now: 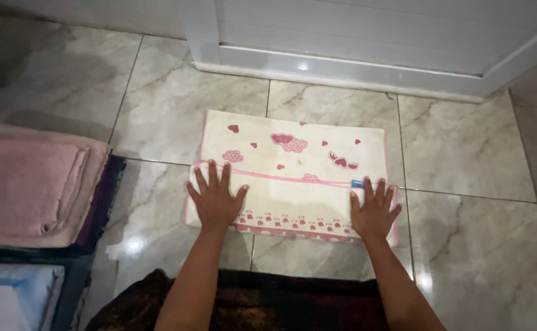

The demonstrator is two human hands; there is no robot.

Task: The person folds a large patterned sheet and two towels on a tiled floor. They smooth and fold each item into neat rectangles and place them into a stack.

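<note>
left hand (215, 199) spread flat, pressing cloth (293, 156) | right hand (374, 211) spread flat likewise | both pin folded edge to floor (476, 245) | towels (29, 190) left of left hand

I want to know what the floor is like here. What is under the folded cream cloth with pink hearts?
Glossy marbled floor tiles with grout lines show all around the folded cloth, which lies flat on them. Both hands, left and right, press its near flap. The tiles directly beneath are covered.

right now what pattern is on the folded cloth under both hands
Cream folded cloth with pink hearts and clouds, head view.
</note>
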